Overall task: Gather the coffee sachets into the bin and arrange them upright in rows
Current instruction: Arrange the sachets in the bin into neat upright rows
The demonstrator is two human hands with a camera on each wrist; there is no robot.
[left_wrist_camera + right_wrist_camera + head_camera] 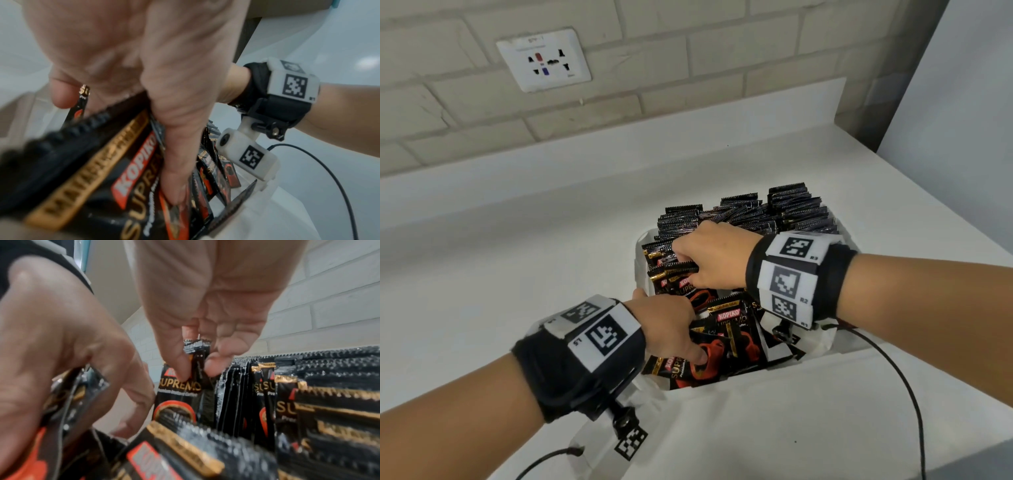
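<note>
bin (643, 240) on counter (517, 260), upright sachet rows (774, 212) at its back, loose sachets (732, 329) in front; wall socket (543, 60) behind

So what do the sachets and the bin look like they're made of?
The coffee sachets look like glossy laminated film or foil: black printed faces with glints, and serrated crimped top edges in the right wrist view. The bin is white with a smooth rim and a faintly translucent look, so probably plastic, though little of it shows. The right hand pinches one sachet flat by its top, which suggests thin, flexible packaging.
</note>
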